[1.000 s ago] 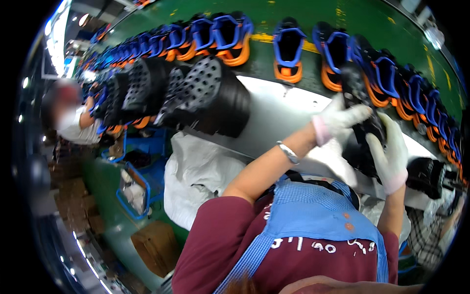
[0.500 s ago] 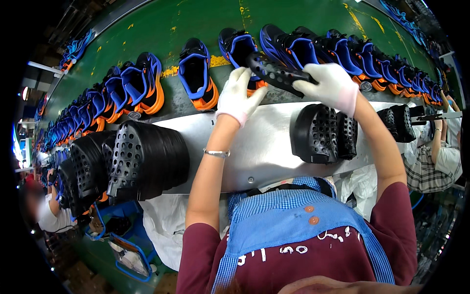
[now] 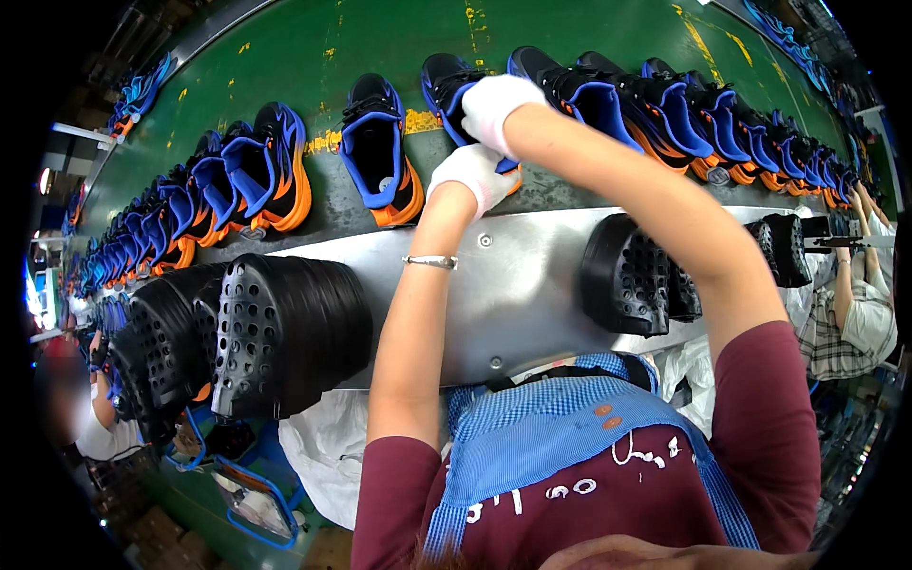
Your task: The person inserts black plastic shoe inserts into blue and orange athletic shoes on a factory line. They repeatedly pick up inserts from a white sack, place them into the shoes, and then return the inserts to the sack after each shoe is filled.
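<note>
Both my hands wear white gloves and meet at a black and blue sneaker [image 3: 442, 76] with an orange sole. My left hand [image 3: 475, 179] is closed round its heel end, with the fingertips partly hidden. My right hand [image 3: 502, 112] crosses over and reaches down into the shoe opening, so its fingers do not show. The black perforated shoe insert is out of sight, hidden by the shoe and my hands. To the left stands another sneaker [image 3: 378, 142] of the same kind, a small round pale spot inside its heel.
A metal shelf [image 3: 465, 304] lies before me. Stacked black perforated inserts stand on its left [image 3: 294, 328] and right [image 3: 627, 275]. Rows of sneakers [image 3: 271, 171] line the green surface [image 3: 399, 38] on both sides. Other people work at the far left and right.
My right hand has moved left from beside the shoe to its opening, with the black perforated insert now out of view. My left hand has closed in at the heel.
</note>
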A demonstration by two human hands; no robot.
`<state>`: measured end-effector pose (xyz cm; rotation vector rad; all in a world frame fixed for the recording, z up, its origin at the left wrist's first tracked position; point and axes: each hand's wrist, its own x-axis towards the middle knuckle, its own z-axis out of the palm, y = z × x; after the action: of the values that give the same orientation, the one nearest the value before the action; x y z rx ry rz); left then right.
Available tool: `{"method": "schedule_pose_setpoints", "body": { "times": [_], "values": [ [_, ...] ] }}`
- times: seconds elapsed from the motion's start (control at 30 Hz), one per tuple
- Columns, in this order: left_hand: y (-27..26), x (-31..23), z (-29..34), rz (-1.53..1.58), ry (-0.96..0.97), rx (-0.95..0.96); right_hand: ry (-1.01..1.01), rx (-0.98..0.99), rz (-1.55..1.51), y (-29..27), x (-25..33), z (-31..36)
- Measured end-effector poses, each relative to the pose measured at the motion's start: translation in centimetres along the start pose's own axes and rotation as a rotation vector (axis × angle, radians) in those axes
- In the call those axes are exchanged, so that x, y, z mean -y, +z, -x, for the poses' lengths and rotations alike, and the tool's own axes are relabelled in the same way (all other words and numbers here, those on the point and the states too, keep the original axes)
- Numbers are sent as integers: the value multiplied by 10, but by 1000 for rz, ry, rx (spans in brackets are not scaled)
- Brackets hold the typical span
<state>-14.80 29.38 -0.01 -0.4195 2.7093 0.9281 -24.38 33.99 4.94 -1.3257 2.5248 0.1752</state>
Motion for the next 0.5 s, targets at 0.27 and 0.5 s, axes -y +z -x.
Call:
{"method": "schedule_pose_setpoints", "body": {
  "times": [0.27, 0.5],
  "values": [
    [-10, -3, -5, 32, -171, 180, 179, 38, -456, 43, 3, -44],
    [-10, -9, -23, -87, -249, 319, 41, -35, -297, 48, -6, -55]
  ]
}}
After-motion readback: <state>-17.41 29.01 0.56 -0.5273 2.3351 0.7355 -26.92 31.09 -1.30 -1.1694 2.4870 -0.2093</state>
